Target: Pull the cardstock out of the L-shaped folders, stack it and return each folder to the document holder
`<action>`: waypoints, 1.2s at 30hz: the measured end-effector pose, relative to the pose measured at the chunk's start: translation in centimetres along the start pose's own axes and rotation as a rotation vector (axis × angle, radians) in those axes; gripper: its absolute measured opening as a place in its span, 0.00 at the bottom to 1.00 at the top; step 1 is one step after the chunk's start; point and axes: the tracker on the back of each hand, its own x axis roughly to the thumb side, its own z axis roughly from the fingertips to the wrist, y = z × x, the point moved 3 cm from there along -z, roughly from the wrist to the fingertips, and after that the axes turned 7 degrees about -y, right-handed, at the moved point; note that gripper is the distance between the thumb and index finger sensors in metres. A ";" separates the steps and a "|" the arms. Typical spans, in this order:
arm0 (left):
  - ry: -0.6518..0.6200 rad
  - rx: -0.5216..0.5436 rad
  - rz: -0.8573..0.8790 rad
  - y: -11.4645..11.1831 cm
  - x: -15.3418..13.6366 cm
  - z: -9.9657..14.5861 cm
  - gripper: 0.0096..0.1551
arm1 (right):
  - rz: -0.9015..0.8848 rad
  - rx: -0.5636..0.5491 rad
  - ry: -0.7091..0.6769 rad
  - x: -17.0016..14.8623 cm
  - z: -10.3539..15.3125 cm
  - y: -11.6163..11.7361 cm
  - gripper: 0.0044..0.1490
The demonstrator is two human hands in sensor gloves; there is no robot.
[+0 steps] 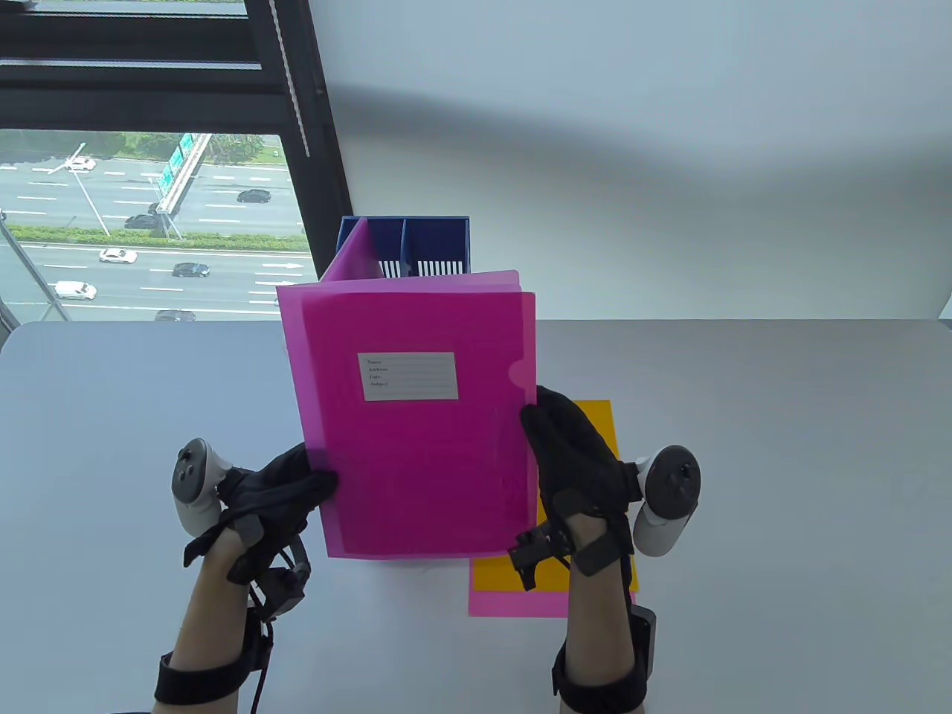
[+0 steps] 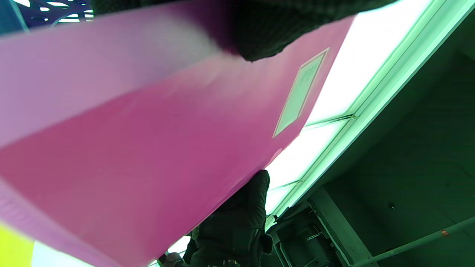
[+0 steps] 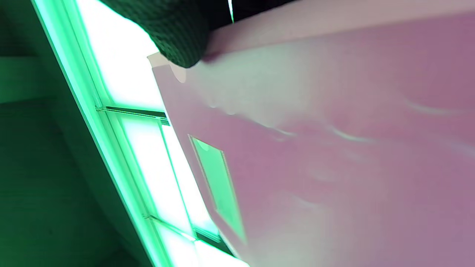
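A magenta L-shaped folder (image 1: pixel 416 416) with a white label (image 1: pixel 409 375) is held tilted above the table, in front of the blue document holder (image 1: pixel 405 245). My left hand (image 1: pixel 279 491) grips its lower left edge. My right hand (image 1: pixel 569 454) pinches its right edge just below the thumb notch. Darker cardstock shows through the folder. In the left wrist view the folder (image 2: pixel 148 129) fills the frame, with a gloved finger (image 2: pixel 259 33) on it. In the right wrist view a fingertip (image 3: pixel 178 40) presses the folder (image 3: pixel 334 148) near its corner. Orange cardstock (image 1: pixel 595 439) lies on pink cardstock (image 1: pixel 513 599) on the table under my right hand.
The blue document holder stands at the table's (image 1: pixel 781 446) far edge by the window (image 1: pixel 149 223); the folder hides its lower part. White wall rises behind the table.
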 end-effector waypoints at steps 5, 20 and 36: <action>0.000 -0.010 0.004 0.0 0.0 0.0 0.26 | -0.119 0.076 0.040 -0.6 -0.1 0.3 0.24; -0.008 -0.003 0.021 0.1 0.2 0.0 0.26 | -0.110 0.103 0.065 -0.6 -0.3 0.5 0.23; 0.015 0.032 -0.045 0.6 0.1 0.2 0.25 | 0.436 -0.024 -0.034 2.4 0.0 0.1 0.22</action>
